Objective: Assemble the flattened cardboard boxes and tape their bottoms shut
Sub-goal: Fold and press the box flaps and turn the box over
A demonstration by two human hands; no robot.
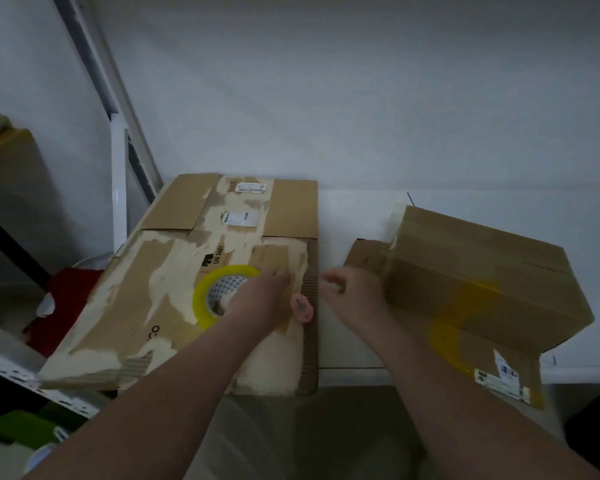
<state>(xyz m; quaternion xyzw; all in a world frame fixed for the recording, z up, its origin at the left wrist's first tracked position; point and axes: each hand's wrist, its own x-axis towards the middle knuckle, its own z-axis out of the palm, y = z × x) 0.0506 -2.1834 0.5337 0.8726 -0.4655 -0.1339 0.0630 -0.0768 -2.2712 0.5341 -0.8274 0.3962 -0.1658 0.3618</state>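
Count: two cardboard boxes, one tape roll, one small pink item, two hands.

White surface [354, 220] – carries both boxes and runs back to the wall. A bare strip stays open between the boxes, and there is more bare room behind the right one.

Flattened box [146, 292] – largest piece, lying flat at left. Its face is heavily torn, with pale patches where the top layer is peeled. Two white labels sit on its far flaps. Its left part reaches past the surface toward a white metal rack [18, 372], and its near edge slightly overhangs the surface's front edge.

Assembled box [478, 268] – at right, standing skewed to the surface edge, with a yellow tape strip across its seam. One near flap with a label hangs over the front edge. The label print is too blurred to read.

Tape roll [207, 299] – yellow, lying flat on the flattened box near its right side, the right half hidden under the left hand [257, 299]. The fingers [279, 276] reach over the roll's outer rim and the thumb seems to dip into the core, so the hand grips the roll.

Right hand [352, 294] – over the bare strip, just beside the assembled box's left flap. The fingers are curled, thumb and forefinger tips close. Motion blur: cannot tell whether they pinch anything.

Pink item [302, 308] – on the flattened box's right edge between the hands, type unclear.
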